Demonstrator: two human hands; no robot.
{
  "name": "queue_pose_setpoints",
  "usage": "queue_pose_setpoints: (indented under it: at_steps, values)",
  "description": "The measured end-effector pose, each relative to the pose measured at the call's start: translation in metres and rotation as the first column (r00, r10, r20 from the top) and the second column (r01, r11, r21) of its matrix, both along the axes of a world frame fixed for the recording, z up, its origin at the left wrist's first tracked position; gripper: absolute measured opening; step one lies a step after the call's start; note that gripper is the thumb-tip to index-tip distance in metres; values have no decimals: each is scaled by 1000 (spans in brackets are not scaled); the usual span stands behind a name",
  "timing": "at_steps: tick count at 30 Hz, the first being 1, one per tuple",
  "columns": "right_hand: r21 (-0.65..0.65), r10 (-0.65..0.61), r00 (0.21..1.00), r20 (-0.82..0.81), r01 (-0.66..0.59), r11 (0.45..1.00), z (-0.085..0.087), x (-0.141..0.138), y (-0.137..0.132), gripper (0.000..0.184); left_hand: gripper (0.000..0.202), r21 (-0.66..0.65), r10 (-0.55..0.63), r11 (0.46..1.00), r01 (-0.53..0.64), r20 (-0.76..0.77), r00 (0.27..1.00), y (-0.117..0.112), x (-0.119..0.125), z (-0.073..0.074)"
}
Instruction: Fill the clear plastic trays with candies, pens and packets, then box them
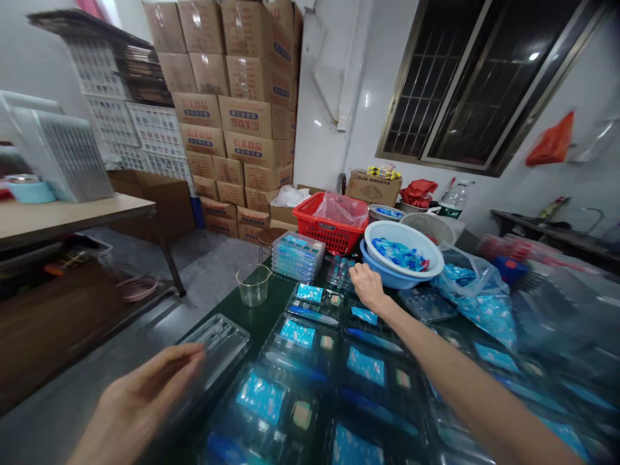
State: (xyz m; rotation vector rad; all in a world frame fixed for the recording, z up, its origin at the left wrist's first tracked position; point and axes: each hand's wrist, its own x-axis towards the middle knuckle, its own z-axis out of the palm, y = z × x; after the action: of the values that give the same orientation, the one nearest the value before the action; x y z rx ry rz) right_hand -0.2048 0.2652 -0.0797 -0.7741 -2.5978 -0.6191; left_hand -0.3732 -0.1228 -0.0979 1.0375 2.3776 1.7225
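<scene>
At the lower left, my left hand [150,391] is slightly blurred, its fingers stretched out and the thumb a little apart. It is over or beside an empty clear plastic tray [225,336] at the table's left edge; whether it touches the tray I cannot tell. My right hand [367,285] reaches far across the table with curled fingers, beside a filled clear tray [340,272] and the blue basin. What its fingertips hold, if anything, is hidden. Between my arms lie rows of clear trays, each with a blue packet [298,332], a beige block [326,342] and a blue long-shaped item [314,315].
Behind the rows stand a stack of clear trays [296,255], a clear measuring cup [253,287] and a red basket [329,223]. A white basin [404,248] of blue packets sits in a blue basin [390,276]. A bag of blue packets [479,300] is at right.
</scene>
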Motion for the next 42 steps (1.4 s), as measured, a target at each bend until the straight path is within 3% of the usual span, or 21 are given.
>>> queue_pose_setpoints:
  at_steps: [3,6,10,12,16,19,22,25,28,34,37,42]
  values:
    - [53,12,999,-35,-10,999,11,7,0,16,35,-32,-63,997,67,116,991,-3,2,4]
    - [105,37,997,-70,-29,994,27,18,-7,15,35,7,-53,999,52,150,987,-3,7,9]
    - [159,132,988,-84,-118,980,40,43,-47,19,37,57,-72,996,65,124,990,1,17,7]
    - [183,236,968,-88,-217,959,40,58,-82,21,41,55,-86,995,84,27,996,6,25,6]
    - [223,590,796,-136,-556,801,31,89,-160,21,51,10,-97,994,104,-303,948,22,49,12]
    - [177,713,689,-125,-692,700,27,105,-201,20,57,-48,-128,991,121,-532,837,34,64,20]
    - [139,753,645,-131,-740,658,29,113,-220,22,50,-101,-198,979,180,-700,686,36,70,24]
    - [141,742,653,-153,-729,670,36,121,-227,28,44,-113,-234,964,240,-787,570,31,68,21]
    - [138,696,686,-210,-684,716,38,131,-229,31,46,-121,-235,962,245,-821,519,25,68,17]
    - [125,452,774,-442,-446,886,2,142,-219,38,48,-116,-242,956,269,-829,504,22,77,11]
    - [58,445,774,-451,-472,880,-11,143,-213,33,46,-138,-277,944,299,-823,495,25,81,9]
    - [93,514,707,-486,-542,835,-7,142,-204,28,36,-117,-256,952,283,-811,526,35,82,14]
